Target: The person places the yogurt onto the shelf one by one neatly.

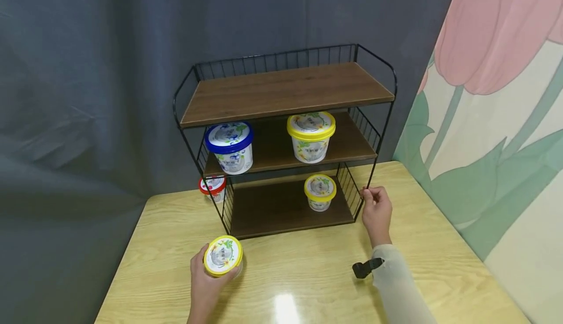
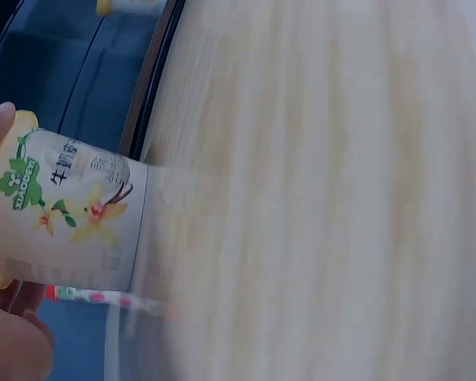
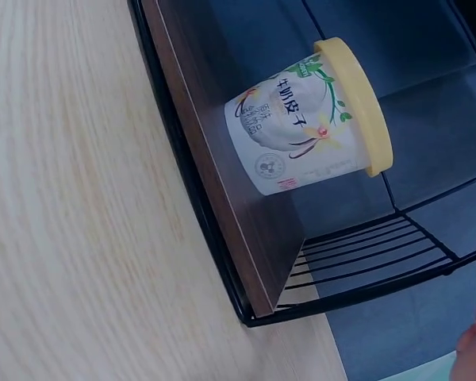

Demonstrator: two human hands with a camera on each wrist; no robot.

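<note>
My left hand [image 1: 206, 277] grips a white tub with a yellow lid [image 1: 223, 255], fingers and thumb around its sides, in front of the rack's left front corner. In the left wrist view, the tub [image 2: 71, 202] shows printed flowers and a green leaf logo. I cannot tell whether its base touches the table. My right hand [image 1: 377, 211] pinches the right front post of the black wire rack [image 1: 371, 175], low down. Inside, on the rack's bottom shelf, another yellow-lidded tub [image 1: 319, 194] stands upright, also seen from the side in the right wrist view [image 3: 301, 123].
On the middle shelf stand a blue-lidded tub [image 1: 230, 150] at the left and a larger yellow-lidded tub [image 1: 311, 138]. A red-lidded tub [image 1: 214, 187] sits on the table behind the rack's left side. Dark curtain [image 1: 110, 94] hangs behind; a tulip-patterned wall [image 1: 497, 118] borders the right.
</note>
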